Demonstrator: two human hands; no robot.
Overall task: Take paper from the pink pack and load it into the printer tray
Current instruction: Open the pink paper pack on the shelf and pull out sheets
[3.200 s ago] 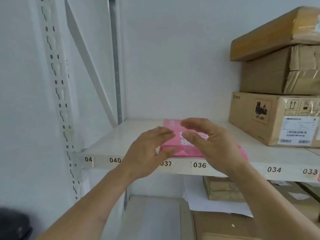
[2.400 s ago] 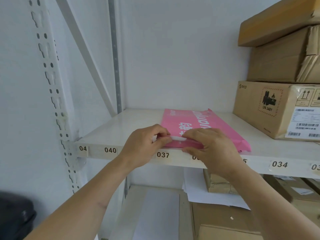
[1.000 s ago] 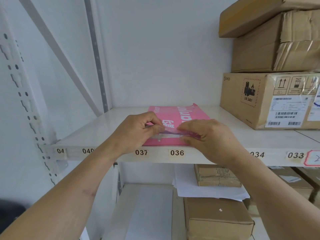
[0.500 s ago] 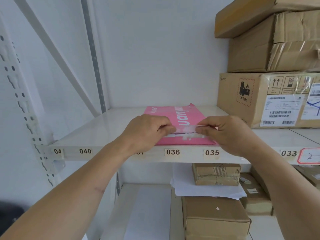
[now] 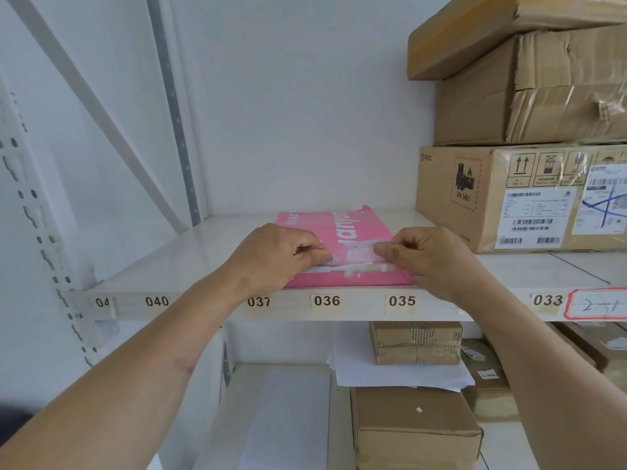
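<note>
The pink pack [image 5: 342,228] of paper lies flat on the white shelf [image 5: 190,262], its near end at the shelf's front edge above labels 036 and 035. My left hand [image 5: 274,257] pinches the pack's wrapper at the near left. My right hand [image 5: 431,257] pinches the wrapper at the near right, lifting a torn flap. White paper [image 5: 342,266] shows in the opening between my two hands. No printer or tray is in view.
Stacked cardboard boxes [image 5: 522,198] stand on the same shelf, right of the pack. The lower shelf holds more boxes [image 5: 414,432] and loose white sheets [image 5: 400,374]. A metal upright [image 5: 34,212] and a diagonal brace frame the left side.
My hands first reached the pack, then pinched its near end. They have since drawn apart sideways, and the wrapper's opening has widened, with white paper showing.
</note>
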